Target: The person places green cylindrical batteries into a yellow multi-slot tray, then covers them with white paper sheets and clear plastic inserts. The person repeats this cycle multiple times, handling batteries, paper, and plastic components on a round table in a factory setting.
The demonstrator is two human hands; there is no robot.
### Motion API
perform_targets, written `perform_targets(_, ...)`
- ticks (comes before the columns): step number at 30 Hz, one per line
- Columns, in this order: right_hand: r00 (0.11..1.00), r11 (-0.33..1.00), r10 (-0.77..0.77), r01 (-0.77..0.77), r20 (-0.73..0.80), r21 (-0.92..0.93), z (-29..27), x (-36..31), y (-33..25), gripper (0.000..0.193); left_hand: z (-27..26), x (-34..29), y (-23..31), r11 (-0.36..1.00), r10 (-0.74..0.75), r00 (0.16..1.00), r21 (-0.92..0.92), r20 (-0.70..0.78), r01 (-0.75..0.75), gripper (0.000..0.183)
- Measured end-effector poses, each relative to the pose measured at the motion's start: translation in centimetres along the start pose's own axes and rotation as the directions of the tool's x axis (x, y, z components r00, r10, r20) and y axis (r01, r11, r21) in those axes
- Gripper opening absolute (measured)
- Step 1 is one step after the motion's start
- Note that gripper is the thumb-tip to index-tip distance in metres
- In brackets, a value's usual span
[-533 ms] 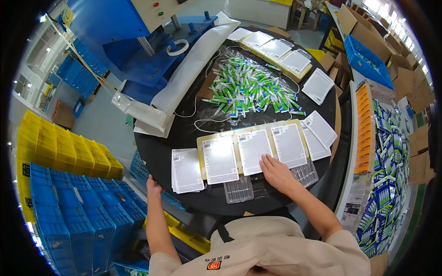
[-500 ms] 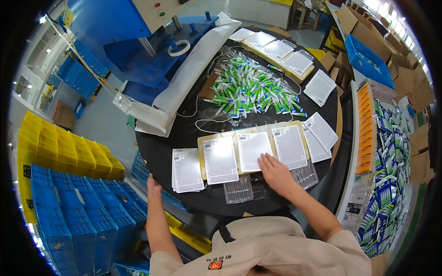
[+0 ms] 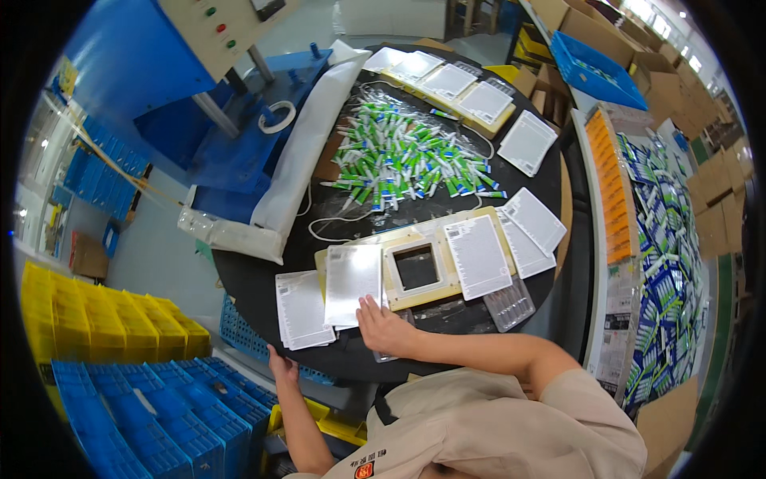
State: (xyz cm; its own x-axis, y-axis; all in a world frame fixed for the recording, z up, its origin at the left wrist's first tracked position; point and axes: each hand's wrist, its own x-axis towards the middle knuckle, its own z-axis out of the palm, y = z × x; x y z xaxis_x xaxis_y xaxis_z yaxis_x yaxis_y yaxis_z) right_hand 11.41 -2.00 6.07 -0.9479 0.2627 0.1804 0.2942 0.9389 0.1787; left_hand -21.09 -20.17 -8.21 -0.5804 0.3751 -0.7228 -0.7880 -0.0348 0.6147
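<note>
My right hand (image 3: pixel 384 329) grips the lower edge of a white printed card (image 3: pixel 353 275), which lies over the left part of a pale yellow fixture (image 3: pixel 423 297). Beside it, a square opening (image 3: pixel 417 267) in the fixture is uncovered. Another white card (image 3: pixel 479 257) covers the fixture's right part. Overlapping cards (image 3: pixel 299 311) lie left of the fixture, and more cards (image 3: pixel 536 222) lie at its right end. A clear plastic blister tray (image 3: pixel 511 305) sticks out below the fixture. My left hand (image 3: pixel 283 369) is at the table's near left edge, fingers apart, holding nothing.
A heap of green-and-white tubes (image 3: pixel 407 156) covers the middle of the round black table (image 3: pixel 263 255). A second fixture with cards (image 3: pixel 488 104) sits at the far side. A blue machine (image 3: pixel 231 144) stands left; blue crates (image 3: pixel 152 415) and yellow crates (image 3: pixel 104 315) stand lower left.
My right hand has moved left with the card from the fixture's middle, exposing the square opening. My left hand is lower in view. The view has shifted slightly.
</note>
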Motion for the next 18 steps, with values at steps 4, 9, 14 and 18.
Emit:
perform_targets(4,0.926,0.975,0.09,-0.007,-0.367,0.222,-4.0,-1.4,6.2,0.034,4.7,-6.9,-1.3,0.436,0.808,0.585,0.606,0.062,-0.666,0.036)
perform_targets(9,0.862,0.944,0.306,-0.218,-0.404,0.249,-9.5,-10.5,16.0,0.028,10.0,-20.6,-6.8,-0.373,0.256,0.283,0.365,0.924,-0.853,0.031)
perform_targets(14,0.934,0.967,0.199,-0.236,-0.296,-0.093,-8.2,-18.4,16.8,0.027,13.1,-22.8,-10.9,-0.494,-0.036,0.097,0.067,0.995,-0.867,0.032)
perform_targets(18,0.975,0.978,0.186,-0.196,-0.121,-0.072,-4.2,-20.3,13.1,0.037,12.7,-21.0,-11.4,-0.547,-0.152,0.119,0.017,0.981,-0.837,0.026)
